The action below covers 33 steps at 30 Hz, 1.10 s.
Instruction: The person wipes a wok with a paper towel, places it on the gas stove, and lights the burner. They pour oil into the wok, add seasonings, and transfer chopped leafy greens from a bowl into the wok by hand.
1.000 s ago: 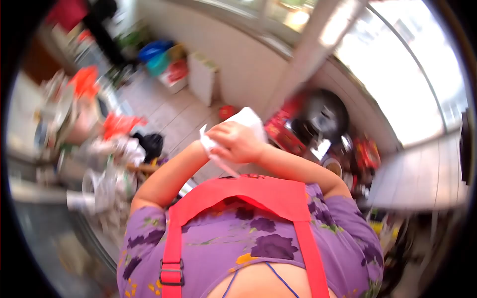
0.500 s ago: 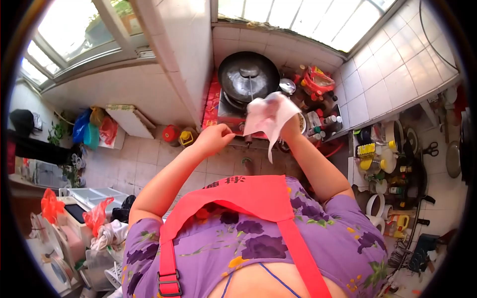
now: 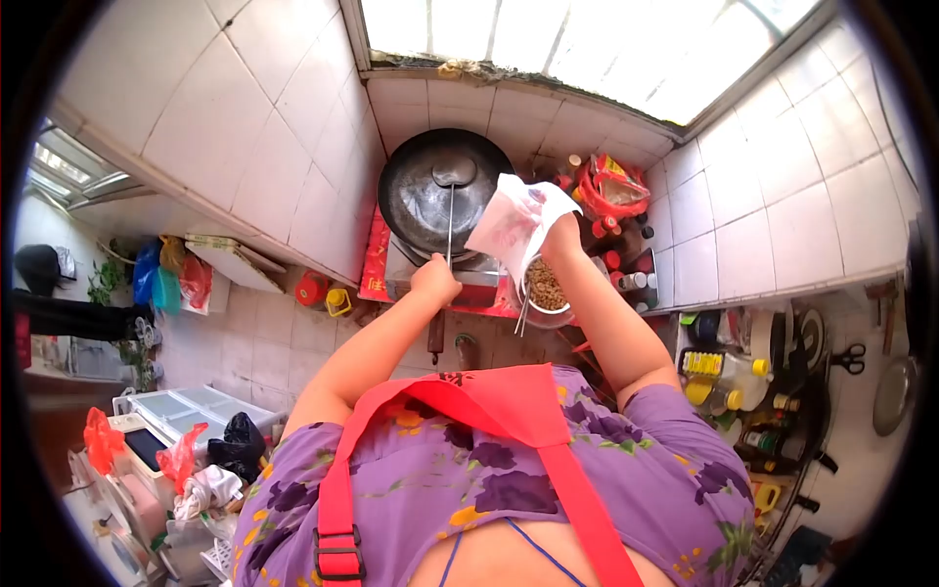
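A dark wok (image 3: 406,201) sits on the stove (image 3: 479,290), and a metal ladle (image 3: 454,174) rests in it with its handle toward me. My left hand (image 3: 435,281) is closed around the handle's near end. My right hand (image 3: 561,241) grips a thin, limp white sheet with pinkish and dark patches (image 3: 523,220); whether it is cloth, paper or a plastic bag I cannot tell. The sheet hangs beside the wok's right rim. Below my right hand stands a bowl of small brown pieces (image 3: 547,287), partly covered by the sheet, with chopsticks (image 3: 522,315) at its left edge.
Bottles and jars (image 3: 626,281) crowd the counter right of the stove, with a red bag (image 3: 614,186) behind them. The wok's wooden handle (image 3: 435,338) juts toward me. Shelves at the right hold more bottles (image 3: 719,365). A yellow-capped jug (image 3: 337,301) stands on the floor at left.
My left hand has moved forward and closed on the ladle handle. The sheet in my right hand has shifted slightly, uncovering more of the bowl. The view has turned a little.
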{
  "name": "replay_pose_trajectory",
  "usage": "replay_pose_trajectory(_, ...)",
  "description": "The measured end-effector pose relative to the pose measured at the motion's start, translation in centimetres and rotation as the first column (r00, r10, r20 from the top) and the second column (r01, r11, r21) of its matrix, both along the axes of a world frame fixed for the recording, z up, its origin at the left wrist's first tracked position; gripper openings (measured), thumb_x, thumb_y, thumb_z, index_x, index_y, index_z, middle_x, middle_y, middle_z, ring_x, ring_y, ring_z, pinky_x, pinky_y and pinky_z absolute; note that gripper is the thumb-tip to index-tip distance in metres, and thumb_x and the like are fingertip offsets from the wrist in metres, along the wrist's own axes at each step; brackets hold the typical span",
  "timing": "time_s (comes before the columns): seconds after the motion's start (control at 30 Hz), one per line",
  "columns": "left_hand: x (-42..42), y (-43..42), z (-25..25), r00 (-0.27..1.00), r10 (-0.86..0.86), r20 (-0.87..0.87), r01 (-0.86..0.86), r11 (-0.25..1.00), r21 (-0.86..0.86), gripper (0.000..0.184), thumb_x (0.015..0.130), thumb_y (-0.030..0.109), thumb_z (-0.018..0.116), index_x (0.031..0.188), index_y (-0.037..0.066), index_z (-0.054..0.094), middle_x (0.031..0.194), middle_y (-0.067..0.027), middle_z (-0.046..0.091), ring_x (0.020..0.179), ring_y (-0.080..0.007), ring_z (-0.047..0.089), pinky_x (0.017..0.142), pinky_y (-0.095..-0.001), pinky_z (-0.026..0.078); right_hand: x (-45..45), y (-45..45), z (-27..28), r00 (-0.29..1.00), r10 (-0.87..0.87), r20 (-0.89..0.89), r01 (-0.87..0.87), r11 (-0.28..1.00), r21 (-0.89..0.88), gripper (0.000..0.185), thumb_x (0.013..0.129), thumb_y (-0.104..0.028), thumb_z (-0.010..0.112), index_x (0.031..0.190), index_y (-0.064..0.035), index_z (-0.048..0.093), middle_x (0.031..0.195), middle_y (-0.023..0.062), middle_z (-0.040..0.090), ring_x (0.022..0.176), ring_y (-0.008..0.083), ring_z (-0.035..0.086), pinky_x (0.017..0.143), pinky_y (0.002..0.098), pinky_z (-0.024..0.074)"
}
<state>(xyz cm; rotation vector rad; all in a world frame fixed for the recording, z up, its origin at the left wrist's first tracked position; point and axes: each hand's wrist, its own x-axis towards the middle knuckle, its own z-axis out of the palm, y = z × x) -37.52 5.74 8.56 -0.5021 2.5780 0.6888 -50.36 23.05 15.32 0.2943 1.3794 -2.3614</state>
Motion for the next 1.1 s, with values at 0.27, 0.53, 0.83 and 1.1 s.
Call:
replay_pose_trajectory(0.27, 0.4, -2.9, -0.2, 0.777, 0.399, 0.487, -0.605, 0.261, 0.752, 0.019, 0.092, 0.019, 0.047, 0.077, 0.011, 0.041, 0.059, 0.0038, 0.039, 0.045, -0.0075, 0.036, 0.038, -0.0245, 0.031, -10.0, -4.7, -4.6, 0.843, 0.25, -0.477, 0.008, 0.879, 0.476, 0.023, 0.095, -0.02, 0.043, 0.101, -0.0011, 0.056, 0.097, 0.009, 0.061, 0.086, 0.0177, 0.06, 0.072, 0.0298, 0.05)
replay_pose_trajectory(0.53, 5.5, -5.0, 5.7, 0.927, 0.337, 0.166, -0.367, 0.716, 0.594, 0.023, 0.094, 0.025, 0.049, 0.082, 0.006, 0.042, 0.061, -0.0005, 0.044, 0.048, -0.0102, 0.044, 0.04, -0.0286, 0.035, -10.9, -13.6, -8.3, 0.8, 0.257, -0.543, -0.185, 0.965, 0.184, 0.027, 0.087, -0.011, 0.057, 0.111, -0.0002, 0.061, 0.106, 0.0083, 0.062, 0.097, 0.0173, 0.059, 0.088, 0.0282, 0.0441)
replay_pose_trajectory(0.83, 10.8, -8.5, 6.4, 0.98, 0.165, -0.11, -0.084, 0.846, 0.527, 0.021, 0.092, 0.021, 0.053, 0.086, 0.002, 0.046, 0.066, -0.0042, 0.051, 0.05, -0.0114, 0.047, 0.046, -0.0291, 0.04, -8.3, -13.7, -8.7, 0.036, 0.985, -0.167, 0.443, 0.134, 0.887, 0.039, 0.091, -0.031, 0.045, 0.13, -0.0259, 0.049, 0.147, 0.0077, 0.032, 0.138, 0.0276, 0.025, 0.107, 0.0585, 0.0154)
replay_pose_trajectory(1.1, 13.2, -9.5, 6.5, 0.973, 0.115, -0.199, -0.012, 0.89, 0.456, 0.021, 0.091, 0.02, 0.054, 0.083, 0.002, 0.047, 0.061, -0.0045, 0.05, 0.048, -0.0117, 0.046, 0.045, -0.0307, 0.039, -7.8, -12.8, -4.4, -0.281, 0.958, 0.052, 0.542, 0.114, 0.832, 0.026, 0.084, -0.027, 0.054, 0.104, -0.0093, 0.054, 0.1, 0.0153, 0.055, 0.095, 0.0282, 0.057, 0.071, 0.0382, 0.0498)
